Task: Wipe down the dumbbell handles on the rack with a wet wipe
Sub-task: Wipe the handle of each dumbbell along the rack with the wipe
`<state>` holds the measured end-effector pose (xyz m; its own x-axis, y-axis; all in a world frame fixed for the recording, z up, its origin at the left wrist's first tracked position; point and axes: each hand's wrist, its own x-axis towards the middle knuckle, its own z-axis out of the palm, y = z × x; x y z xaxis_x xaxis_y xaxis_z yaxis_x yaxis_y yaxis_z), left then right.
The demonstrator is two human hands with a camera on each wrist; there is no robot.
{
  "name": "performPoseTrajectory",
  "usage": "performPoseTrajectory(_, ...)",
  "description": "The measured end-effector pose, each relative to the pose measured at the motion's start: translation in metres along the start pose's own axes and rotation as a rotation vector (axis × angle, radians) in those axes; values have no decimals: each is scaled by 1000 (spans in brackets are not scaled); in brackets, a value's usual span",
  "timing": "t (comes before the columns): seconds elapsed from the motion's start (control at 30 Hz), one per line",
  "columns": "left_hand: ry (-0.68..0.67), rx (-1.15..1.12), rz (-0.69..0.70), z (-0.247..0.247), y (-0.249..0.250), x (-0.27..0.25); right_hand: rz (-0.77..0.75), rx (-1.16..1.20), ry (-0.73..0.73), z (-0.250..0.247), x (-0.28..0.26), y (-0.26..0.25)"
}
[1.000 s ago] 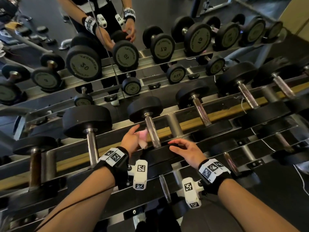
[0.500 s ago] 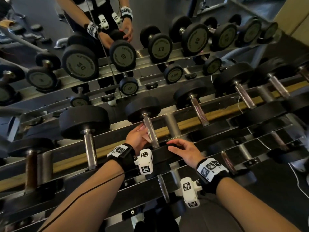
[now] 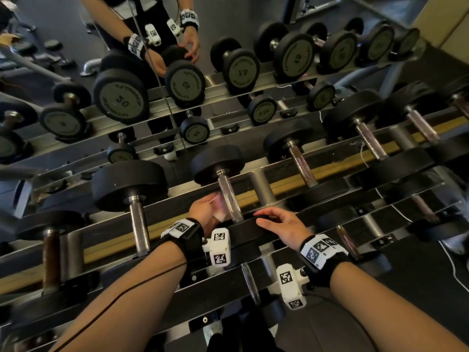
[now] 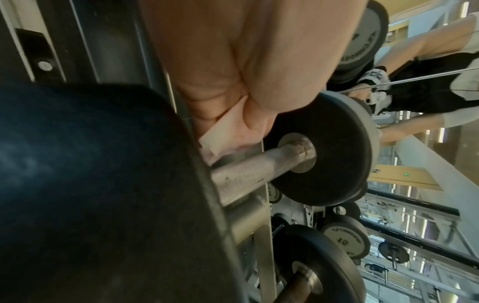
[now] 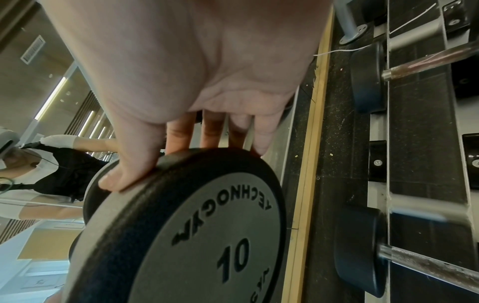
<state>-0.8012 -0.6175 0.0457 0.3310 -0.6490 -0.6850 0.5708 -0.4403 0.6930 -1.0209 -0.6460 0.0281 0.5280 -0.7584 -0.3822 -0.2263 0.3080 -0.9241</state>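
My left hand pinches the wet wipe, fingers curled round it, wipe pressed against the left side of the dumbbell handle near its front end. In the left wrist view the wipe is a pale folded wad between thumb and fingers, touching the handle just behind the near head. The handle is bare metal, running from the far head at the rack's back rail down to the near head at the front rail. My right hand rests on top of that near head, fingers spread and lightly bent over its rim, thumb on the edge facing me; not wrapped round anything. Right wrist view shows the head's face marked 10, my fingertips over the far side of the rim. This dumbbell sits roughly mid-length on the rack, top tier. Neighbouring dumbbell to the left and one to the right sit on the same rails, apart from both hands. A mirror behind the rack reflects the weights and my arms.
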Motion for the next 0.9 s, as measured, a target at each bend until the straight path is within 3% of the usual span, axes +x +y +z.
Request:
performPoseTrajectory(0.17,-66,89,-4,7,-6,-5,-14,-7,15,1,0,2)
performPoseTrajectory(0.3,-73,0,-6,-10,-6,-14,-10,-11,-1,0,1,3)
performPoseTrajectory(0.53,58,57,47,-5,3,-3,-21,11,-2,-1,2,4)
performPoseTrajectory(0.7,-87,220,18,9,-10,-10,-26,23,11,2,3,7)
performPoseTrajectory(0.9,-102,88,-42,-10,-3,-20,-16,32,2,1,2,6)
